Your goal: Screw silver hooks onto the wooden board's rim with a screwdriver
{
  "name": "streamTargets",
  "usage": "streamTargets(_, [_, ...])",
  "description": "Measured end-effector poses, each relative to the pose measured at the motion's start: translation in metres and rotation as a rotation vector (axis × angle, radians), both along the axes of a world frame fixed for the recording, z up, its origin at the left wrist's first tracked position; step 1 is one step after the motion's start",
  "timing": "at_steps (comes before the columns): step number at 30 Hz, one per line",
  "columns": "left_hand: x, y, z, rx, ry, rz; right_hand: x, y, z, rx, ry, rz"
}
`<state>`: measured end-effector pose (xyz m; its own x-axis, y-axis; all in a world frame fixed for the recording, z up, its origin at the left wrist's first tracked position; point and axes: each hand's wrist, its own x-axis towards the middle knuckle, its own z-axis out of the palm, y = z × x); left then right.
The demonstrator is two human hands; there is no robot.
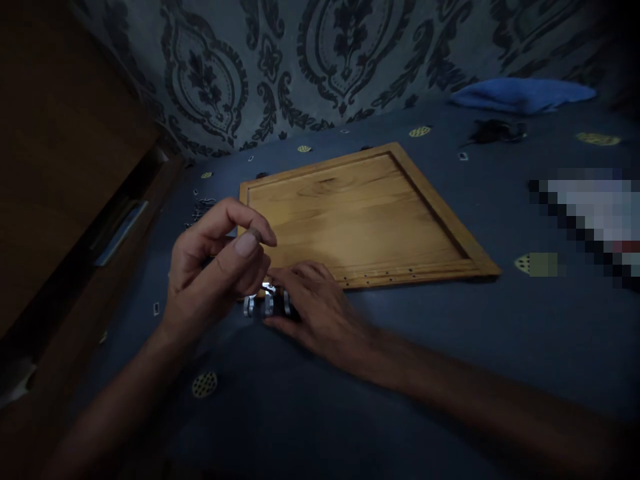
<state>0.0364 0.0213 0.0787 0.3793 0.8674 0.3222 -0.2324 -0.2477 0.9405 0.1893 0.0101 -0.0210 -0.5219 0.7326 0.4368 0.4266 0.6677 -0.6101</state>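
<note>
A framed wooden panel (pixel 340 207) lies flat, with a row of small dark holes along its near edge. At that edge's left end is a shiny metal fitting (pixel 269 303) with several curved loops. My right hand (pixel 317 307) grips the fitting, fingers on the panel side and thumb on the near side. My left hand (pixel 215 260) is raised just left of it, over the panel's corner. Its thumb and fingers are closed in a pinch; whatever may be between them is hidden. A bright spot of light falls on the fitting between the hands.
Dark blue patterned cloth (pixel 400 333) lies under everything. Small dark metal pieces (pixel 203 210) lie beyond my left hand. A blue cloth (pixel 523 95) and a dark object (pixel 495 131) are at the back right. A wooden cabinet (pixel 75 153) borders the left; a patterned wall hanging (pixel 280 60) stands behind.
</note>
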Motion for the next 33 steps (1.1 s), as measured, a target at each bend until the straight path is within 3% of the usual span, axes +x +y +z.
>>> streamTargets(7, [-0.003, 0.000, -0.001, 0.010, 0.075, -0.003, 0.001, 0.000, 0.001, -0.007, 0.000, 0.011])
streamTargets(13, [-0.005, 0.000, 0.009, 0.020, 0.354, 0.033, 0.000, 0.000, 0.004, -0.019, -0.021, -0.003])
streamTargets(15, [-0.001, 0.000, 0.007, 0.004, 0.313, 0.098, 0.000, 0.000, 0.004, -0.019, -0.025, 0.003])
streamTargets(19, [0.012, 0.000, -0.002, 0.002, 0.031, 0.231, 0.000, 0.000, 0.004, -0.036, -0.037, 0.005])
streamTargets(23, [0.018, 0.001, -0.007, 0.021, -0.072, 0.142, 0.000, 0.000, 0.003, -0.024, -0.037, -0.005])
streamTargets(33, [0.007, 0.009, -0.002, -0.030, -0.020, -0.093, 0.000, 0.001, -0.003, 0.001, 0.001, -0.004])
